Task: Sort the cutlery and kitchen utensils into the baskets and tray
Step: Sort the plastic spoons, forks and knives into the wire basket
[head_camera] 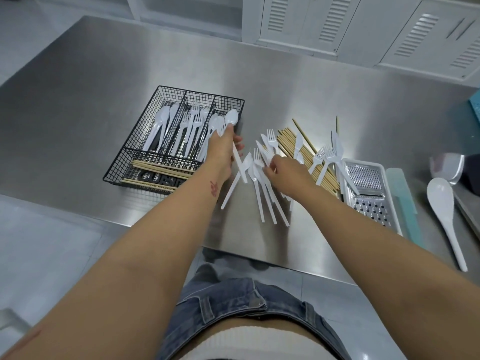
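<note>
A black wire cutlery tray (pixel 145 118) sits on the steel table (pixel 104 74), holding white plastic knives, forks and spoons in three slots and wooden chopsticks (pixel 155 167) across the front. My left hand (pixel 220 149) grips a white plastic spoon (pixel 230 118), its bowl over the tray's right edge. My right hand (pixel 288 175) reaches into a loose pile of white forks and knives (pixel 262 178), fingertips pinching a white piece there. Behind that pile lies a heap of chopsticks (pixel 293 144).
A metal grater (pixel 368 193) lies right of the pile on a pale green board (pixel 405 203). Farther right are a large white ladle-spoon (pixel 444 203) and a metal scoop (pixel 446 167). White louvred cabinets (pixel 363 29) stand beyond the table.
</note>
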Demonstrator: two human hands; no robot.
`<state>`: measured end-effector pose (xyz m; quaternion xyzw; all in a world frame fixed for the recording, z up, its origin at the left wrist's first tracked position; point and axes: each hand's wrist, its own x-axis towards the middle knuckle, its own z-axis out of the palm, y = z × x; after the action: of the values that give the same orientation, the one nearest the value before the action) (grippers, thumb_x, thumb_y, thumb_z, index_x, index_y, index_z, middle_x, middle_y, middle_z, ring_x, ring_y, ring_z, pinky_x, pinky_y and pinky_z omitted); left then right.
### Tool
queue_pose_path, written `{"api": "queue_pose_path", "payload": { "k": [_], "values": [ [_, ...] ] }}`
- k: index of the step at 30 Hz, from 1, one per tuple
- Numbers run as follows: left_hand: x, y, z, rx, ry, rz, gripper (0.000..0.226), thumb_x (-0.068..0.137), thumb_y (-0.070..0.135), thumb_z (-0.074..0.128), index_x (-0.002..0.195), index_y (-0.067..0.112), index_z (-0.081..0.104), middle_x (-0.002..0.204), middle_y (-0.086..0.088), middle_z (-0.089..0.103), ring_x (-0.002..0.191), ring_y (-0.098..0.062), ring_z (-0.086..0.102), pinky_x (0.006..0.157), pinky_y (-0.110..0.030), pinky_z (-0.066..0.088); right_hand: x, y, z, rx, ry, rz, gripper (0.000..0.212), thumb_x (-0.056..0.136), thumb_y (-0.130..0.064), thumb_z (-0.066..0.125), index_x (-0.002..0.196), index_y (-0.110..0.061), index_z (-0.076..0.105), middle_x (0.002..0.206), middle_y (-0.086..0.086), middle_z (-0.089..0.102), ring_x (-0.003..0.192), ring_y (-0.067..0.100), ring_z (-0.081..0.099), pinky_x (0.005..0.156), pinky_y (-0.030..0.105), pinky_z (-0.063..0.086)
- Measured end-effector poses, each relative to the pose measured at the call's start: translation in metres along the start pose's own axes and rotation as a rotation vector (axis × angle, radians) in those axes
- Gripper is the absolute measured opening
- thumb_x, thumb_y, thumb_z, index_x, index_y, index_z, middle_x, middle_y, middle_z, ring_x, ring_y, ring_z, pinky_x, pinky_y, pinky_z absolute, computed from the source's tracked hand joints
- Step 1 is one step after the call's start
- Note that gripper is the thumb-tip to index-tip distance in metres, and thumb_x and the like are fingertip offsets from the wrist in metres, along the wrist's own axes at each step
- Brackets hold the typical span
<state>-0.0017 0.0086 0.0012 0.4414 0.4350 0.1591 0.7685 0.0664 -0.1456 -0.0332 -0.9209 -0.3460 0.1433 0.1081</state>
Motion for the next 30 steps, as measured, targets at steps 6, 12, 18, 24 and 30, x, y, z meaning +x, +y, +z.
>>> {"api": "queue_pose_path", "payload": {
  "k": [6, 12, 18, 24, 30],
  "values": [
    [0.000, 0.006, -0.015, -0.022, -0.029, -0.062, 0.006, 0.101, 0.019, 0.045, 0.103, 0.018, 0.051, 0.058, 0.001, 0.042, 0.034, -0.009, 0.035, 0.040, -0.017, 0.037, -0.003, 0.002, 0.013, -0.159, -0.003, -0.047, 0.029, 0.091, -0.046, 0.050, 0.089, -0.018, 0.060, 0.084, 0.001, 0.061, 0.081, 0.021, 0.060, 0.081, 0.040, 0.043],
    [0.000, -0.001, -0.014, 0.039, -0.104, -0.137, 0.017, 0.096, 0.029, 0.059, 0.090, 0.016, 0.050, 0.069, 0.001, 0.042, 0.045, -0.009, 0.032, 0.036, -0.016, 0.026, -0.002, 0.004, 0.008, 0.022, 0.168, 0.033, 0.023, 0.090, -0.040, 0.050, 0.088, -0.019, 0.059, 0.082, -0.002, 0.062, 0.071, 0.016, 0.056, 0.075, 0.035, 0.046],
    [-0.008, 0.000, 0.002, 0.074, -0.147, -0.165, 0.036, 0.094, 0.028, 0.062, 0.121, 0.007, 0.052, 0.086, -0.006, 0.048, 0.054, -0.013, 0.037, 0.039, -0.020, 0.036, -0.001, -0.007, -0.005, 0.158, 0.368, 0.014, 0.019, 0.093, -0.038, 0.049, 0.086, -0.020, 0.054, 0.080, -0.003, 0.058, 0.071, 0.015, 0.054, 0.064, 0.033, 0.044],
    [-0.006, -0.001, 0.009, 0.004, -0.141, -0.155, 0.029, 0.095, 0.022, 0.061, 0.116, 0.005, 0.051, 0.083, -0.009, 0.059, 0.055, -0.014, 0.046, 0.044, -0.022, 0.043, -0.010, -0.023, -0.011, 0.199, 0.356, -0.179, 0.018, 0.092, -0.035, 0.053, 0.087, -0.018, 0.057, 0.081, -0.006, 0.056, 0.074, 0.013, 0.051, 0.065, 0.029, 0.040],
    [-0.002, -0.001, 0.005, 0.066, -0.061, -0.066, 0.018, 0.095, 0.011, 0.052, 0.112, 0.005, 0.054, 0.067, -0.006, 0.063, 0.055, -0.016, 0.051, 0.050, -0.025, 0.046, -0.013, -0.005, -0.002, 0.102, 0.292, 0.097, 0.029, 0.097, -0.040, 0.040, 0.099, -0.017, 0.057, 0.091, 0.000, 0.064, 0.085, 0.021, 0.060, 0.078, 0.040, 0.047]
  ]
}}
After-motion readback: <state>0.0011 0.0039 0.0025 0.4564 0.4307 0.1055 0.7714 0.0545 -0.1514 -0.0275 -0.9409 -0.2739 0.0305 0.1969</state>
